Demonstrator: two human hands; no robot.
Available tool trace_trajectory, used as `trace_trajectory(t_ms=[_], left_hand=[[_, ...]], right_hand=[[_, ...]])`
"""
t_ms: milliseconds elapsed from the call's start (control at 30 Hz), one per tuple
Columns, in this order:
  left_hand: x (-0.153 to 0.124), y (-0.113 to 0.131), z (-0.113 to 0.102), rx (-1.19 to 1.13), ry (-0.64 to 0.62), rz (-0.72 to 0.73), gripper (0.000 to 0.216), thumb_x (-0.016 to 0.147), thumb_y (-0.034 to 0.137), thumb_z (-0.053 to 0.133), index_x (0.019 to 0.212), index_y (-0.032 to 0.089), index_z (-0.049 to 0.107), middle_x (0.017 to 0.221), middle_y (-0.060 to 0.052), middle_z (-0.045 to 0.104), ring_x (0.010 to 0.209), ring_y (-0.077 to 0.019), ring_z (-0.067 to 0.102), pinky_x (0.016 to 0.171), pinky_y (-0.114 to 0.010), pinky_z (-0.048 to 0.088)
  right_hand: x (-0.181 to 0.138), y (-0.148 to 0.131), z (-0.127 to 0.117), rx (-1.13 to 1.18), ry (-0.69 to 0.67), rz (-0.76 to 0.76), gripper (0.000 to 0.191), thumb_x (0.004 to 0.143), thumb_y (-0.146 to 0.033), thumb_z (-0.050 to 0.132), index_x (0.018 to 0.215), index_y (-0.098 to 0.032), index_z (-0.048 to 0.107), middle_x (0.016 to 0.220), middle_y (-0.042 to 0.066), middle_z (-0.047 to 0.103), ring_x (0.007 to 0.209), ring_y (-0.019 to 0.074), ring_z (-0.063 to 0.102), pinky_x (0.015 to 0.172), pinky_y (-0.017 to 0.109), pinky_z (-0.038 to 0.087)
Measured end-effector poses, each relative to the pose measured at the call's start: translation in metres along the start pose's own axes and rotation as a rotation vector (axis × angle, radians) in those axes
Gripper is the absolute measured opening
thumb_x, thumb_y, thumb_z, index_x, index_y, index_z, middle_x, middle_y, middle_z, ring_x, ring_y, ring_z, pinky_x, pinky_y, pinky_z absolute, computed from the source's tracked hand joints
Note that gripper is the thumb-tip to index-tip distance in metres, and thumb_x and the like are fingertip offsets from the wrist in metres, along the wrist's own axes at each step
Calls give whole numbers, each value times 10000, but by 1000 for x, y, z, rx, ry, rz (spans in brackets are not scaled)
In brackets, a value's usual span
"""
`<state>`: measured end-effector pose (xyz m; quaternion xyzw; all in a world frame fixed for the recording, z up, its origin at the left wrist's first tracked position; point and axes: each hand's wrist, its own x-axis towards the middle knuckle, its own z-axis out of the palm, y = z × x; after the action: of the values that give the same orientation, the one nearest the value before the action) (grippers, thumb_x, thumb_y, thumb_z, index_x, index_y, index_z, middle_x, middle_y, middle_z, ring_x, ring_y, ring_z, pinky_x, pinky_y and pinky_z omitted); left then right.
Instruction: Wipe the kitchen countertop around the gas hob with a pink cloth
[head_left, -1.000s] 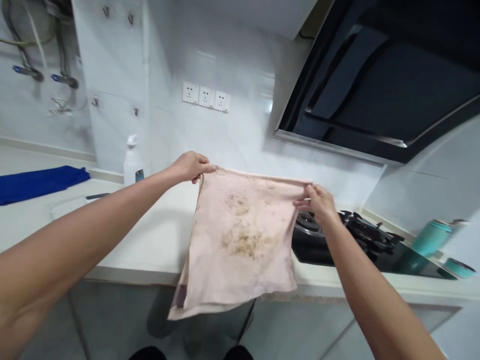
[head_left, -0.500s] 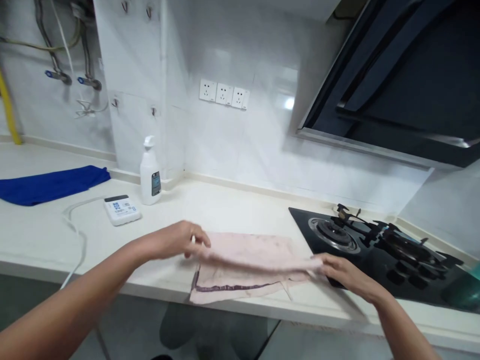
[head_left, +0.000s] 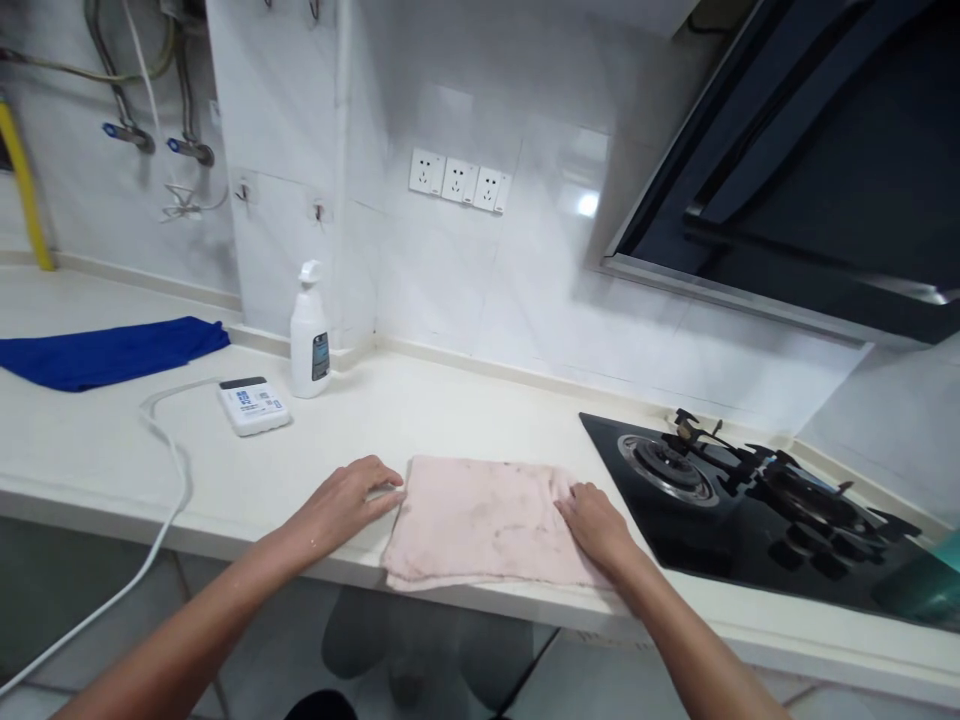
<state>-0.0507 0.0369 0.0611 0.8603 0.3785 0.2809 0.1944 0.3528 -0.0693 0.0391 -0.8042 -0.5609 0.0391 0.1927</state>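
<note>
A stained pink cloth (head_left: 484,525) lies folded flat at the front edge of the counter, its layers showing at the near left corner. My left hand (head_left: 349,505) is at the cloth's left edge, open, with thumb and fingers apart. Its fingertips come right up to that edge; whether they touch it I cannot tell. My right hand (head_left: 596,525) rests on the right side of the cloth, fingers laid over it and not gripping.
To the right a black gas hob (head_left: 675,520) is set in the counter, under a dark range hood (head_left: 810,180). A white spray bottle (head_left: 309,335), a white corded box (head_left: 253,406) and a blue cloth (head_left: 112,353) are on the left. Wall sockets (head_left: 459,181) sit behind.
The raised upper layer of the pink cloth has come down toward me, covering the layer with the dark trim. My left hand has let go; my right hand has moved left onto the cloth.
</note>
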Motion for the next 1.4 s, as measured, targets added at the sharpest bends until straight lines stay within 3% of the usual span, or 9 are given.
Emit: trace_trajectory(t_ms=[133, 333, 467, 700, 867, 967, 1067, 1233, 1400], left_hand=[[-8, -13, 1, -161, 62, -68, 423, 931, 605, 563, 977, 239, 770, 1090, -83, 753, 1042, -275, 710, 903, -350, 536], [-15, -10, -6, -324, 153, -187, 460, 891, 651, 590, 942, 237, 782, 1087, -79, 783, 1048, -292, 723, 977, -379, 549], [-16, -4, -7, -346, 111, -180, 469, 884, 663, 585, 936, 241, 782, 1088, -85, 787, 1039, -298, 729, 947, -385, 567], [-16, -6, -5, -326, 127, -176, 510, 875, 692, 568, 966, 240, 788, 1105, -98, 792, 1060, -312, 730, 946, -401, 578], [-15, -7, -5, -285, 138, -177, 515, 871, 703, 566, 957, 248, 794, 1091, -83, 797, 1045, -304, 737, 932, -382, 581], [-14, -12, -5, -248, 137, -183, 521, 858, 713, 573, 956, 254, 798, 1084, -71, 806, 1043, -310, 738, 945, -376, 576], [-11, -20, -3, -194, 121, -196, 471, 851, 701, 594, 962, 293, 801, 1096, -18, 814, 1069, -313, 735, 937, -366, 576], [-6, -29, 1, -106, 119, -202, 391, 825, 724, 598, 918, 402, 800, 1075, 84, 819, 1088, -318, 737, 933, -406, 595], [-1, -49, 8, -26, 136, -174, 427, 782, 828, 532, 839, 494, 792, 1030, 149, 819, 1049, -322, 755, 954, -465, 605]], right_hand=[[4, 1, -5, 174, 28, 48, 230, 938, -416, 519, 1002, -214, 606, 1095, 154, 714, 1080, 294, 672, 975, 392, 514], [11, 44, -71, 448, 132, 194, 239, 872, -514, 530, 901, -277, 528, 886, 56, 690, 883, 263, 694, 751, 359, 578], [7, 35, -94, 555, 222, 222, 259, 830, -530, 589, 907, -287, 545, 886, 58, 691, 884, 273, 694, 711, 358, 584], [-3, -34, -77, 632, -228, -107, 585, 868, -637, 679, 1312, -258, 638, 1156, 91, 701, 975, 259, 713, 775, 404, 613], [0, -57, -40, 246, -67, -156, 664, 961, -682, 550, 1415, -208, 650, 1527, 187, 562, 1427, 361, 512, 1210, 585, 370], [-18, -72, -10, 68, -168, -154, 735, 963, -757, 528, 1566, -336, 533, 1709, 140, 360, 1586, 462, 229, 1211, 770, 180], [-44, -80, 7, -24, -91, -205, 600, 986, -655, 587, 1515, -371, 585, 1665, 138, 410, 1505, 486, 324, 1124, 793, 294], [-90, -59, 0, 108, 66, -383, 259, 1008, -336, 614, 1230, -277, 735, 1312, 124, 630, 1218, 326, 544, 1063, 545, 484], [-102, 17, -33, 365, 225, -421, 244, 1034, -356, 548, 1181, -318, 738, 1237, 77, 649, 1183, 256, 596, 1052, 432, 509]])
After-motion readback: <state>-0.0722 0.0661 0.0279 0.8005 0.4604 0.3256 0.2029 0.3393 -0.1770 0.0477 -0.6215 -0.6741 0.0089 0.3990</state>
